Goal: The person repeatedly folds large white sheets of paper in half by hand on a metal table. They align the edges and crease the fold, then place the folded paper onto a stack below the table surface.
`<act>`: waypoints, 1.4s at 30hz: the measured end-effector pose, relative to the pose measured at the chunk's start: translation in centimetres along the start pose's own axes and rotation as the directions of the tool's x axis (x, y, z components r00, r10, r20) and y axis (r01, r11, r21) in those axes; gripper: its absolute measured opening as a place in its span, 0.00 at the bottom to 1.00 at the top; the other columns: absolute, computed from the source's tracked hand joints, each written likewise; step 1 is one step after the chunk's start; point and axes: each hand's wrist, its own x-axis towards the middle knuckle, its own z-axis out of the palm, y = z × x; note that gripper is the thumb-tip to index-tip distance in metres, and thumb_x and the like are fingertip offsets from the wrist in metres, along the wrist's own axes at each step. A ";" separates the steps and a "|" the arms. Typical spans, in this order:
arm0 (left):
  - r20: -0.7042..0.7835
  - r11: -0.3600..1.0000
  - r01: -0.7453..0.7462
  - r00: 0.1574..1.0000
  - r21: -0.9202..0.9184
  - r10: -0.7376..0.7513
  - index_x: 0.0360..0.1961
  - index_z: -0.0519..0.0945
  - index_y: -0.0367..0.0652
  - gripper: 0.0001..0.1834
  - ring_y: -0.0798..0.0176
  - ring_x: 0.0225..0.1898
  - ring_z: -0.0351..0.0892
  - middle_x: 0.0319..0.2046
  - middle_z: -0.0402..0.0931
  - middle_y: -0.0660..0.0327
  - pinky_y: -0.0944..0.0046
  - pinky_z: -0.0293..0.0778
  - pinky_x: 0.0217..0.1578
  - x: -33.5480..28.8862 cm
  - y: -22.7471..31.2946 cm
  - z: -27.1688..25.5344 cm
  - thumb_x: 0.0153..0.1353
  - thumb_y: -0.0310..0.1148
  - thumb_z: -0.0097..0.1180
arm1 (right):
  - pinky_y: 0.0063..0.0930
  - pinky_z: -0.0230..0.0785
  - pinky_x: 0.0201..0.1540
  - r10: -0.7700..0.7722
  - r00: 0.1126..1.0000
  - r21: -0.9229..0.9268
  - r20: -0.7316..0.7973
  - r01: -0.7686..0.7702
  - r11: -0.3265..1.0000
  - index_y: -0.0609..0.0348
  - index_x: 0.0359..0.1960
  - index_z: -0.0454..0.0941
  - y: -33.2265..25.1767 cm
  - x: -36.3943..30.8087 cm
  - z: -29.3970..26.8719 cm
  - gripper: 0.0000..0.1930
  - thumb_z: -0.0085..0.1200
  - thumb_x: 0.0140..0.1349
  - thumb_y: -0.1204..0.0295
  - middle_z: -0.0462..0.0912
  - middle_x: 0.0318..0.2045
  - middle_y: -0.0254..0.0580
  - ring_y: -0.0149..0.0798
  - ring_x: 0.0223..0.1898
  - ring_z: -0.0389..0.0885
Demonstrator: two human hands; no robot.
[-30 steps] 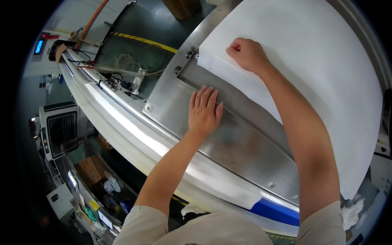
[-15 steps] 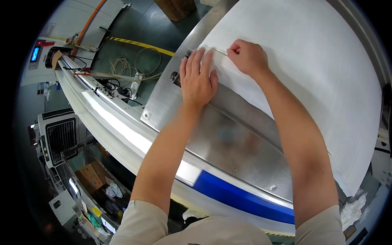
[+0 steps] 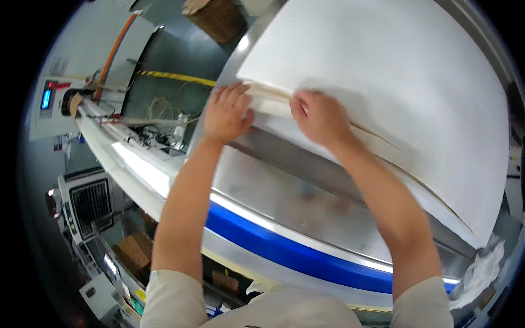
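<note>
A large white sheet [image 3: 383, 71] with a finely ribbed surface covers much of the metal table [image 3: 295, 191]. Along its near side runs a lifted, cream-toned edge, with a gap showing beneath it. My right hand [image 3: 322, 117] is closed in a pinch on this edge, blurred by motion. At the sheet's near left corner, my left hand [image 3: 227, 115] rests with fingers bent side by side and the thumb apart. Its fingertips lie beside the left end of the cream-toned edge; whether they touch it is hard to see.
A blue strip [image 3: 290, 249] lines the table's front. To the left stand a long white rail [image 3: 142, 169] with cables and a machine with a lit screen [image 3: 46, 98]. A brown drum-like container [image 3: 216, 19] stands on the floor beyond. Crumpled white material [image 3: 481, 268] hangs at right.
The sheet's near edge is now lifted, with a gap along it. My right hand has moved slightly nearer, pinching the edge. My left hand has shifted left and its fingers have bent.
</note>
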 end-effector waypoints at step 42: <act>0.652 0.834 -0.027 0.637 0.551 -0.411 0.47 0.79 0.54 0.16 0.52 0.48 0.75 0.43 0.79 0.59 0.54 0.67 0.53 8.3 5.3 -0.8 0.58 0.27 0.49 | 0.40 0.69 0.49 0.832 0.464 -0.704 -0.303 -0.698 0.132 0.46 0.49 0.78 45.7 -63.0 -53.1 0.18 0.48 0.55 0.73 0.80 0.44 0.46 0.50 0.47 0.77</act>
